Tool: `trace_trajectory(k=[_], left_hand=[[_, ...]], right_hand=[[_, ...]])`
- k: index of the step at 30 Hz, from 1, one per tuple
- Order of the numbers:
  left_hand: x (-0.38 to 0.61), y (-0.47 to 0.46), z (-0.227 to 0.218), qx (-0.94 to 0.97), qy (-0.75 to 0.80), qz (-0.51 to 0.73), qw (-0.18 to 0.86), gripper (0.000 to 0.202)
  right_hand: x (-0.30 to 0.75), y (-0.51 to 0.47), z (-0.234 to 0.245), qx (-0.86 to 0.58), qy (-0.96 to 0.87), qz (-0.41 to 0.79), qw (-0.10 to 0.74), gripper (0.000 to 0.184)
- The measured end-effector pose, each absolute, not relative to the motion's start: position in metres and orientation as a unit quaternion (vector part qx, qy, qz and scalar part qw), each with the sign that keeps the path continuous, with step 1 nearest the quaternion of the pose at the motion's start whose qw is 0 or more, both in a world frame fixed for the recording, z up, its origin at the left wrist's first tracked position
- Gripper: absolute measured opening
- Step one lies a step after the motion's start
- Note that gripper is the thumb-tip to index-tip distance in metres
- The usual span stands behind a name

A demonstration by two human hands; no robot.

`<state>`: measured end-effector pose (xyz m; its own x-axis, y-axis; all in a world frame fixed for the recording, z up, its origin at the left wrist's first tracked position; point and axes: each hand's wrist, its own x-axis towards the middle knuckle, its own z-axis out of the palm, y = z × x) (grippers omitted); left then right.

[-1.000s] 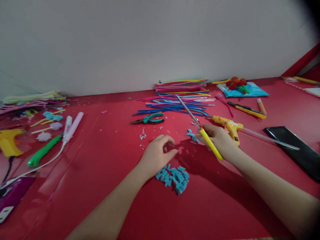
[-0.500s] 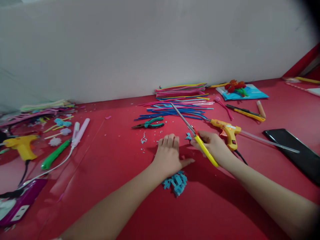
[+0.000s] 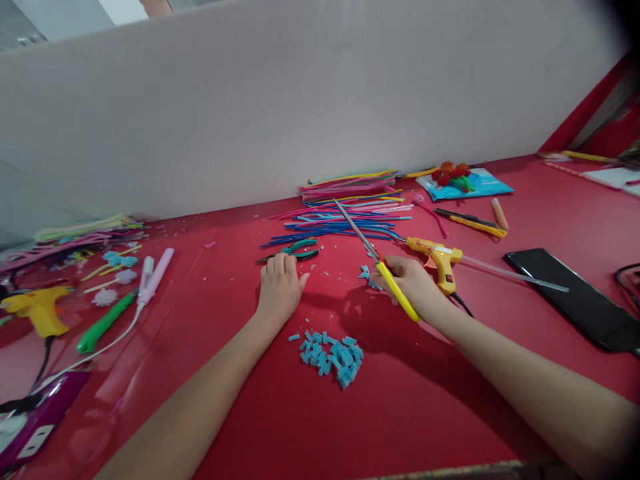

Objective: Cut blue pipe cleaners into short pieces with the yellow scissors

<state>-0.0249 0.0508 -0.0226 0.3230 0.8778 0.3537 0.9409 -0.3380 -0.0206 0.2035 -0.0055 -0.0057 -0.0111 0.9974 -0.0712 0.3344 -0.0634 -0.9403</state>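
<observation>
While the counter [image 3: 260, 427] otherwise keeps its layout, the left hand [image 3: 280, 283] has moved forward-left, palm down, thumb spread; anything beneath it, cannot tell. Right hand [image 3: 405, 283]: grip closed round scissors [image 3: 385, 272], as before. Pliers [image 3: 306, 255]: just ahead of left fingers, contact unclear. Blue pile [image 3: 345, 360], between the forearms: now uncovered, so judged easier to reach. Blue scraps [image 3: 365, 273]: beside right fingers.

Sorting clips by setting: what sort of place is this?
Probably a craft workbench, though whether at home or in a workshop I can't tell. Clues on the red table: a pile of small cut blue pieces, coloured craft stems, a yellow glue gun.
</observation>
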Motion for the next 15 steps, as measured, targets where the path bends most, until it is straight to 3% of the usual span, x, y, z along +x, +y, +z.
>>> trace_trajectory(k=[2,6,9,15], left_hand=[[-0.027,0.050,-0.016,-0.828,-0.538,-0.150,0.050,0.018],[-0.024,0.038,-0.003,-0.871,-0.450,-0.117,-0.160,0.029],[-0.032,0.030,0.008,-0.855,-0.434,-0.102,-0.264,0.021],[-0.066,0.024,0.023,-0.837,-0.432,0.051,-0.331,0.010]], right_hand=[[0.202,-0.005,-0.008,-0.589,-0.570,0.428,0.380,0.019],[0.199,-0.006,-0.012,-0.593,-0.577,0.424,0.369,0.020],[0.199,-0.006,-0.015,-0.596,-0.583,0.417,0.362,0.020],[0.199,-0.005,-0.022,-0.603,-0.592,0.403,0.351,0.025]])
